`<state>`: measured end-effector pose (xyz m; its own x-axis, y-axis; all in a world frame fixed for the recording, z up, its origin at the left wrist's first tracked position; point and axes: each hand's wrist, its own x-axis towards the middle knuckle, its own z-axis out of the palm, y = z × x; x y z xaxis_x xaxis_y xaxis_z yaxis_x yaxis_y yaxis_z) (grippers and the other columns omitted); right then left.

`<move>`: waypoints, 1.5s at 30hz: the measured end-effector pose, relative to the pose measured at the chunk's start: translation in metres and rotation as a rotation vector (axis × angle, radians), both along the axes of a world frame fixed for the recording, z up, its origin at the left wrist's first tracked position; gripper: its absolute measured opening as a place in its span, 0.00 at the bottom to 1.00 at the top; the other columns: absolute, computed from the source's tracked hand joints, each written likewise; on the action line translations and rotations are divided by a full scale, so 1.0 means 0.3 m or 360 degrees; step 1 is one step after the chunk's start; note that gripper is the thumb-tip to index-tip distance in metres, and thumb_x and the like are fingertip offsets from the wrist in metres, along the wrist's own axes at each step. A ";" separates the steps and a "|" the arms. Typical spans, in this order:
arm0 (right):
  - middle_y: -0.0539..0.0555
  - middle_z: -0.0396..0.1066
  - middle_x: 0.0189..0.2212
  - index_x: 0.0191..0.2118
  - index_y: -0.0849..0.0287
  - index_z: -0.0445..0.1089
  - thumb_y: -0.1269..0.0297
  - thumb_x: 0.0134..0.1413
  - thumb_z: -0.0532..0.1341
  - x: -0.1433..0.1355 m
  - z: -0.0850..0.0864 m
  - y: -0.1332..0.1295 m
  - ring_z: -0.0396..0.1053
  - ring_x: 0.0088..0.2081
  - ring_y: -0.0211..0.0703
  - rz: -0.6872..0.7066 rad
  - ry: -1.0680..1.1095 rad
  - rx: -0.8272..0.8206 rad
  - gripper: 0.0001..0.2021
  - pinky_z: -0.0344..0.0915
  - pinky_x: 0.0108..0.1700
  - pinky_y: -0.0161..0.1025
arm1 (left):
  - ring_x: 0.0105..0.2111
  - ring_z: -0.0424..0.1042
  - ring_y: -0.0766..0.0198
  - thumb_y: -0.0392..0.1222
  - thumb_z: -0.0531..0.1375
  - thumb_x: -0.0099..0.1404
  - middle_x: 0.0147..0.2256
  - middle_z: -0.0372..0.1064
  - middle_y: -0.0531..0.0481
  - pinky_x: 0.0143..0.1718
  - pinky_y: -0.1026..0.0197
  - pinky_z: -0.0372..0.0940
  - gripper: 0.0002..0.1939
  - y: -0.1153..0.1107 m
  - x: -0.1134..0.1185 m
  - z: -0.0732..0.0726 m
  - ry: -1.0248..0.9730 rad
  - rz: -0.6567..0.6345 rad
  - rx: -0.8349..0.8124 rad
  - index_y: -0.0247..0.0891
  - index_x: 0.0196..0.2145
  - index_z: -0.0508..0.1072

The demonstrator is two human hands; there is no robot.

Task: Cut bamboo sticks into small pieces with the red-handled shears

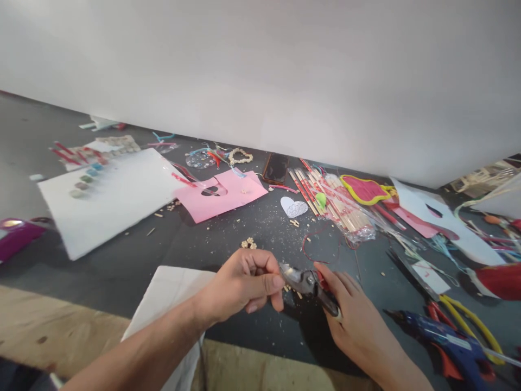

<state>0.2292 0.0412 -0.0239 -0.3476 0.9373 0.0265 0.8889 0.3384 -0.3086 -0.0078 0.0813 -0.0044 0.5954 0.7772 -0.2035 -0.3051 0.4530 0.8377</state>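
My right hand (352, 307) is wrapped round the handles of a cutting tool (305, 283), its metal jaws pointing left. My left hand (248, 282) is pinched just left of the jaws; whatever lies between its thumb and fingers is too small to make out. Short pale wooden pieces (299, 295) lie on the dark table under the tool. Beyond my left hand sits a small cluster of round pale pieces (248, 243). A dark red cord (321, 259) curls behind the tool.
Pink paper (228, 198) and a white board (109, 201) lie left. Farther back are a phone (275, 168), a paper heart (293, 207) and bagged sticks (345, 212). At right are a blue glue gun (448, 336) and yellow-handled scissors (472, 323). A white cloth (166, 293) lies under my left forearm.
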 end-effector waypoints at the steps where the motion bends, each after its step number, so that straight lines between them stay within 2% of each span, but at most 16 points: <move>1: 0.56 0.66 0.46 0.58 0.55 0.51 0.76 0.46 0.52 0.001 0.000 -0.001 0.65 0.46 0.45 0.0019 -0.0008 0.0004 0.31 0.64 0.49 0.45 | 0.10 0.51 0.79 0.41 0.62 0.56 0.19 0.72 0.48 0.11 0.72 0.44 0.11 0.000 0.000 -0.002 -0.0015 0.0001 -0.0020 0.33 0.23 0.65; 7: 0.56 0.70 0.42 0.54 0.57 0.56 0.75 0.46 0.52 -0.011 -0.004 -0.010 0.69 0.41 0.45 0.0019 -0.0050 0.0048 0.25 0.67 0.44 0.43 | 0.10 0.52 0.79 0.42 0.61 0.57 0.19 0.72 0.49 0.11 0.72 0.44 0.12 0.004 0.008 -0.007 0.0062 0.0069 -0.0037 0.33 0.23 0.65; 11: 0.57 0.71 0.40 0.51 0.58 0.58 0.74 0.48 0.51 -0.016 -0.004 -0.010 0.70 0.39 0.46 -0.0050 -0.0111 0.0059 0.21 0.67 0.42 0.43 | 0.11 0.55 0.78 0.42 0.60 0.58 0.21 0.71 0.50 0.13 0.72 0.48 0.11 0.009 0.019 -0.005 0.0251 0.0185 0.0115 0.33 0.24 0.65; 15: 0.56 0.70 0.42 0.53 0.57 0.57 0.74 0.49 0.51 -0.014 -0.006 0.001 0.69 0.41 0.46 -0.0096 -0.0150 0.0057 0.22 0.66 0.43 0.44 | 0.14 0.60 0.76 0.39 0.60 0.57 0.22 0.68 0.54 0.15 0.72 0.53 0.07 0.005 0.028 0.001 0.0540 0.0273 0.0299 0.33 0.27 0.67; 19: 0.56 0.69 0.44 0.54 0.56 0.56 0.76 0.47 0.50 -0.008 -0.010 0.012 0.67 0.44 0.46 -0.0109 -0.0150 0.0078 0.26 0.65 0.45 0.44 | 0.14 0.61 0.75 0.39 0.59 0.57 0.17 0.63 0.57 0.14 0.73 0.53 0.06 -0.003 0.031 0.001 0.0759 0.0343 0.0362 0.34 0.26 0.68; 22: 0.56 0.68 0.44 0.56 0.56 0.55 0.75 0.48 0.51 -0.004 -0.012 0.016 0.66 0.45 0.46 -0.0102 -0.0100 0.0085 0.26 0.64 0.47 0.44 | 0.13 0.61 0.76 0.37 0.59 0.57 0.18 0.66 0.56 0.15 0.72 0.54 0.07 -0.007 0.027 0.002 0.0674 0.0347 0.0431 0.32 0.23 0.68; 25: 0.56 0.67 0.45 0.57 0.56 0.54 0.75 0.48 0.52 0.001 -0.011 0.015 0.65 0.46 0.45 -0.0059 -0.0057 0.0068 0.27 0.63 0.48 0.44 | 0.13 0.62 0.76 0.37 0.59 0.57 0.22 0.70 0.52 0.16 0.72 0.55 0.08 -0.007 0.018 0.003 0.0504 0.0299 0.0391 0.32 0.23 0.68; 30: 0.56 0.65 0.48 0.58 0.56 0.51 0.76 0.48 0.53 0.009 -0.006 0.012 0.63 0.48 0.45 0.0023 -0.0031 0.0012 0.29 0.62 0.50 0.45 | 0.11 0.59 0.76 0.39 0.61 0.56 0.21 0.72 0.49 0.12 0.71 0.52 0.10 0.002 0.006 0.003 0.0247 0.0119 0.0158 0.32 0.22 0.67; 35: 0.56 0.67 0.46 0.56 0.56 0.53 0.73 0.49 0.54 0.001 -0.001 0.004 0.66 0.45 0.46 0.0064 -0.0054 0.0034 0.26 0.65 0.47 0.45 | 0.10 0.56 0.76 0.39 0.63 0.54 0.20 0.73 0.47 0.10 0.72 0.49 0.11 0.009 0.004 -0.008 0.0014 0.0073 -0.0033 0.32 0.21 0.67; 40: 0.57 0.71 0.41 0.52 0.59 0.58 0.73 0.49 0.53 -0.019 -0.010 -0.017 0.70 0.41 0.45 0.0020 -0.0058 0.0115 0.21 0.67 0.43 0.43 | 0.09 0.55 0.77 0.40 0.63 0.54 0.20 0.73 0.48 0.10 0.72 0.47 0.11 0.014 0.004 -0.017 -0.0002 0.0133 -0.0049 0.32 0.22 0.66; 45: 0.58 0.71 0.41 0.50 0.59 0.59 0.73 0.50 0.52 -0.023 -0.003 -0.014 0.71 0.40 0.47 -0.0043 -0.0122 0.0084 0.20 0.68 0.42 0.45 | 0.11 0.56 0.78 0.41 0.62 0.56 0.22 0.73 0.49 0.12 0.72 0.49 0.10 0.012 0.010 -0.015 0.0184 0.0194 0.0040 0.33 0.24 0.67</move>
<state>0.2224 0.0370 -0.0247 -0.3253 0.9443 0.0507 0.9182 0.3282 -0.2218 -0.0047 0.0850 -0.0088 0.4704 0.8479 -0.2446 -0.2573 0.3969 0.8811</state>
